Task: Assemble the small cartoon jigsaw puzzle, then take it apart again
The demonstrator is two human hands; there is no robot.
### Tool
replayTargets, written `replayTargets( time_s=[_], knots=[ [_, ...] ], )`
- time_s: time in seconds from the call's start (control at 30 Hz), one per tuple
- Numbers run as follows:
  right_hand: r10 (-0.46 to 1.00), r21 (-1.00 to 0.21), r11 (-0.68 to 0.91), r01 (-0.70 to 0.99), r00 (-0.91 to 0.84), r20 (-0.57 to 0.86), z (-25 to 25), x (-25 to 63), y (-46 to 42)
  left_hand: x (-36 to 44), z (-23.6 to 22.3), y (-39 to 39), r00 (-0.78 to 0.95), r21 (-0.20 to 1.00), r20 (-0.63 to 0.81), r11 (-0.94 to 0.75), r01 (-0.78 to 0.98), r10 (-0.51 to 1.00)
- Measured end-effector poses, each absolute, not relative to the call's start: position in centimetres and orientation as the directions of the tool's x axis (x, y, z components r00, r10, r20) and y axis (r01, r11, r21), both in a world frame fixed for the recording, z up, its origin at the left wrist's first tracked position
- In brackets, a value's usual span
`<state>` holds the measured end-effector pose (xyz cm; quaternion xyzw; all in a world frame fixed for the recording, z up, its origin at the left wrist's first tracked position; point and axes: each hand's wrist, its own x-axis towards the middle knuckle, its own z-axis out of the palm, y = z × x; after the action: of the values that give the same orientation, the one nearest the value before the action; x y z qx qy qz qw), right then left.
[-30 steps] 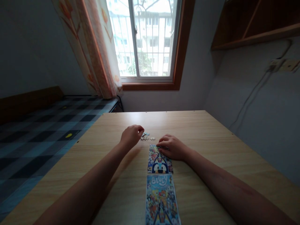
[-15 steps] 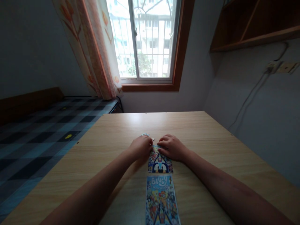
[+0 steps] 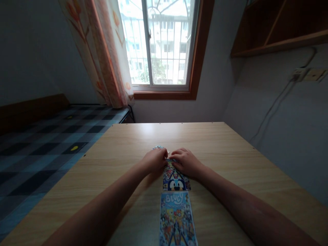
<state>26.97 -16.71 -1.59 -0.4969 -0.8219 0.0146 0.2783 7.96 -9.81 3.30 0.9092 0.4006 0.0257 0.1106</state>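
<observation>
A partly hidden jigsaw puzzle [image 3: 176, 182] with a blue cartoon dog's face lies flat on the table. My left hand [image 3: 155, 160] is at its upper left edge, fingers curled and pressed together; whatever they pinch is hidden. On the upper right part of the puzzle rests my right hand [image 3: 186, 162], its fingers loosely stretched toward the left hand's fingertips. Just beyond my left hand sits a small pile of puzzle pieces [image 3: 158, 147], partly covered by it. Nearer to me lies a printed "Bluey" picture sheet [image 3: 177, 217], in line with the puzzle.
The pale wooden table [image 3: 230, 153] reaches toward a window [image 3: 166, 51]. At the left stands a bed [image 3: 51, 143] with a checked cover, beside a floral curtain [image 3: 102, 51]. A wall shelf [image 3: 279, 44] and a socket with a cable [image 3: 299, 74] are at the right.
My right hand's fingers have shifted slightly left, closer to my left hand. The puzzle has moved slightly right and toward the picture sheet. My left hand stays nearly in place.
</observation>
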Motion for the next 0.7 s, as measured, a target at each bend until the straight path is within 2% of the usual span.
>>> replayTargets(
  time_s=[0.2, 0.4, 0.57, 0.7],
  knots=[
    [0.808, -0.335, 0.505, 0.796, -0.299, 0.507, -1.6, 26.9, -16.6, 7.9, 3.2, -9.3, 0.694, 0.355, -0.012, -0.645, 0.676, 0.720],
    [0.806, -0.461, 0.483, 0.745, -0.171, 0.566, -1.4, 27.4, -16.5, 7.0, 3.4, -7.2, 0.634, 0.548, 0.042, -0.548, 0.632, 0.773],
    [0.823, -0.514, 0.408, 0.754, -0.061, 0.565, -1.7, 27.8, -16.0, 6.0, 3.5, -5.5, 0.499, 0.569, 0.099, -0.460, 0.681, 0.861],
    [0.844, -0.554, 0.354, 0.754, -0.002, 0.536, -2.4, 27.8, -15.3, 5.6, 2.9, -5.2, 0.416, 0.485, 0.213, -0.465, 0.741, 0.884]
  ],
)
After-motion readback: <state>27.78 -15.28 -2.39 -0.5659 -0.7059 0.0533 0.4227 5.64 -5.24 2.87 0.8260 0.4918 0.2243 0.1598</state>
